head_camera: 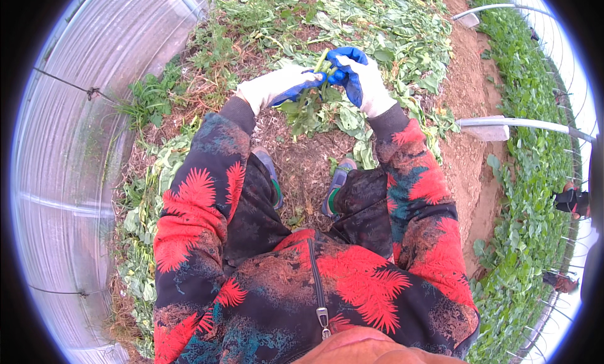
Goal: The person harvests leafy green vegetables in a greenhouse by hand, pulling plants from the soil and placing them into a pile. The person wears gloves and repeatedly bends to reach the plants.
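Note:
Both my hands wear white knit gloves with blue coated palms and meet out in front of me. My left hand [295, 84] grips a small bunch of green leafy stems [322, 62] near their pale cut-looking ends. Leaves [306, 111] of the bunch hang down below the fingers. From the other side, my right hand [355, 74] curls its fingers around the upper part of the same stems. Exactly which stems each hand pinches is partly hidden by the gloves. Wilted, flattened leaves [368, 33] cover the ground beyond my hands.
A translucent plastic sheet wall [75, 142] with a tied cord [93, 91] curves along the left. To the right run a bare soil strip [465, 99], metal hoops [519, 122] set by pale blocks [490, 133], and a green crop row [524, 213]. Other people [571, 201] are at far right.

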Demonstrator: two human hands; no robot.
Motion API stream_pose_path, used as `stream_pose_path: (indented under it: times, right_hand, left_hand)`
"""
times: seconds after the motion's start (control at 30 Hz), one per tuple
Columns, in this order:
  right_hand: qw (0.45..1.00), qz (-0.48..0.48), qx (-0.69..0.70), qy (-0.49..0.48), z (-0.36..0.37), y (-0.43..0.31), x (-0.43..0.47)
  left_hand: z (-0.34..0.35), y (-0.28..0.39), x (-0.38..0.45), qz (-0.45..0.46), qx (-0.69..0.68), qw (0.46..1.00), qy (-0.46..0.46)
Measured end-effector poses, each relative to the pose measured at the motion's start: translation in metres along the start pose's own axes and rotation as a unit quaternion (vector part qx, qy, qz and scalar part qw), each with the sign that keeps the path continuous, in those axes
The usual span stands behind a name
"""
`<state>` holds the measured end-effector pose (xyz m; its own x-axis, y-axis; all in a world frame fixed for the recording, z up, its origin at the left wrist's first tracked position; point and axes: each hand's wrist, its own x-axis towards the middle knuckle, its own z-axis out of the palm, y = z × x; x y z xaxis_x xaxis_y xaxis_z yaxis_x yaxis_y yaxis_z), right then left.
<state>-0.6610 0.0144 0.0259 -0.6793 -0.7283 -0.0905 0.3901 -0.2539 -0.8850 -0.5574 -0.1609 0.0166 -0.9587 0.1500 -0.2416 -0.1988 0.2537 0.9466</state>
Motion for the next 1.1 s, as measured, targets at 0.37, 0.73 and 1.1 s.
stream_pose_path:
  times: [0.37, 0.73, 1.1]
  right_hand:
    - [0.985, -0.003, 0.075, -0.158, -0.021, -0.003, 0.0]
    - [0.897, 0.142, -0.332, 0.255, -0.247, 0.113, -0.094]
    - [0.603, 0.353, -0.712, 0.078, -0.253, 0.249, -0.201]
  left_hand:
    - [0.009, 0.007, 0.0, 0.027, -0.17, 0.982, -0.073]
    - [-0.018, -0.002, -0.014, -0.077, -0.073, 0.988, 0.112]
    - [-0.012, 0.0, -0.011, -0.078, -0.036, 0.992, 0.094]
